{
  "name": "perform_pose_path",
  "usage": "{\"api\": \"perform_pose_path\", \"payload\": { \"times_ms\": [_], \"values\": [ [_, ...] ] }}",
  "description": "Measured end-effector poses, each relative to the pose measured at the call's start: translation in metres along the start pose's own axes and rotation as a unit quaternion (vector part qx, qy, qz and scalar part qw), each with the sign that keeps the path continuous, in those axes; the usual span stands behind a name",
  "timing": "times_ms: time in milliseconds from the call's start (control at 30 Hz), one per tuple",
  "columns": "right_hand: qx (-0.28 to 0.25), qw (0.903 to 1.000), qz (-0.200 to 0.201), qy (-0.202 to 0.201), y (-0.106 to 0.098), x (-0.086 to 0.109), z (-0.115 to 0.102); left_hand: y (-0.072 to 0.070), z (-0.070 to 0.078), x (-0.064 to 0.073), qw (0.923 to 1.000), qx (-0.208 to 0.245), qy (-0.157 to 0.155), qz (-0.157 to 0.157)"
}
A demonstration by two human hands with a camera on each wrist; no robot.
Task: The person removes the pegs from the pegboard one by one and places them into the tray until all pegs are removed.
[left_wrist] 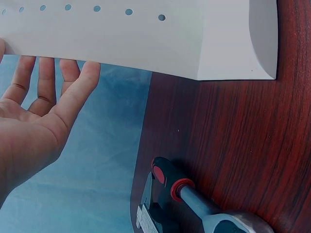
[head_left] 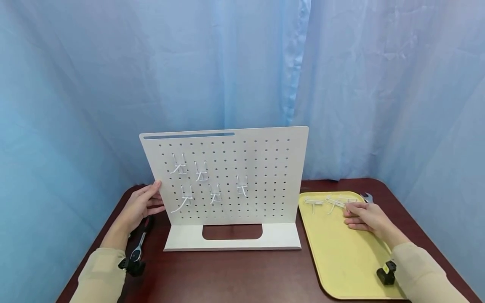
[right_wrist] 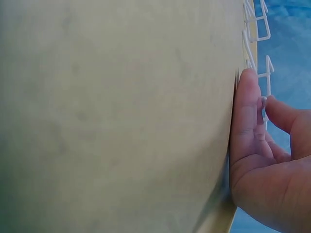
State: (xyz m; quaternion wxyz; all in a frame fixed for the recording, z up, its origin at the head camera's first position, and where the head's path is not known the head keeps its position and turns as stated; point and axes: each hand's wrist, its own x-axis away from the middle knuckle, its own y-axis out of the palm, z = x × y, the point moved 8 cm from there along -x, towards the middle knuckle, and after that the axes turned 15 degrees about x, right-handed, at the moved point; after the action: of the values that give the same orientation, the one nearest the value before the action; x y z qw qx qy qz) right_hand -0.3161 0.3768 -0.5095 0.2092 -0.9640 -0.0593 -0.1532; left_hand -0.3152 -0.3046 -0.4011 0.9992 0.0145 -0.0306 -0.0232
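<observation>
The pegboard (head_left: 227, 177) is showing plain white, a grid of round holes (left_wrist: 96, 8) patterning it with darker dots. The hooks (head_left: 187, 198) on it and the loose hooks (head_left: 313, 202) on the tray (head_left: 337, 261) are both appearing white, while the tray is carrying a soft yellow. The counter (head_left: 235, 273) is displaying dark red-brown with fine blackish streaks. The curtain (head_left: 227, 63) is reading pale blue. Both sleeves (head_left: 100, 273) are looking cream. The ratchet (left_wrist: 194, 200) is pairing silvery metal with a black-and-red handle (left_wrist: 167, 171).

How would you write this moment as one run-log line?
left grip: holds pegboard by edge | right grip: pinches hook at tray | pegboard: five hooks hung
</observation>
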Motion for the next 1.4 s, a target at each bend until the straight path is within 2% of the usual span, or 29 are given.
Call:
{"api": "perform_pose_path", "payload": {
  "times_ms": [300,567,733,833,1000,1233,1400],
  "values": [
    [0.020,0.9997,0.011,0.012,0.001,-0.002,-0.002,-0.004,0.001,0.002,1.0000,-0.005,0.002,0.001],
    [0.020,0.9996,0.001,0.020,0.000,0.010,0.002,0.003,0.001,-0.001,0.9999,0.006,0.006,-0.013],
    [0.020,0.9994,0.006,0.029,-0.001,0.017,-0.006,0.004,0.000,-0.002,0.9999,0.005,0.004,-0.011],
    [0.051,0.9985,0.012,0.013,-0.001,0.025,-0.024,0.004,0.000,-0.002,0.9999,0.005,0.003,-0.008],
    [0.092,0.9934,0.010,-0.067,0.008,0.041,-0.076,0.002,0.001,-0.001,1.0000,-0.002,0.005,-0.007],
    [0.049,0.9839,-0.027,-0.170,0.036,0.063,-0.141,0.001,0.002,-0.001,0.9997,0.013,0.009,-0.016],
    [-0.001,0.9771,-0.073,-0.200,0.062,0.077,-0.176,0.001,0.000,-0.001,0.9995,0.023,0.007,-0.019]
  ]
}}
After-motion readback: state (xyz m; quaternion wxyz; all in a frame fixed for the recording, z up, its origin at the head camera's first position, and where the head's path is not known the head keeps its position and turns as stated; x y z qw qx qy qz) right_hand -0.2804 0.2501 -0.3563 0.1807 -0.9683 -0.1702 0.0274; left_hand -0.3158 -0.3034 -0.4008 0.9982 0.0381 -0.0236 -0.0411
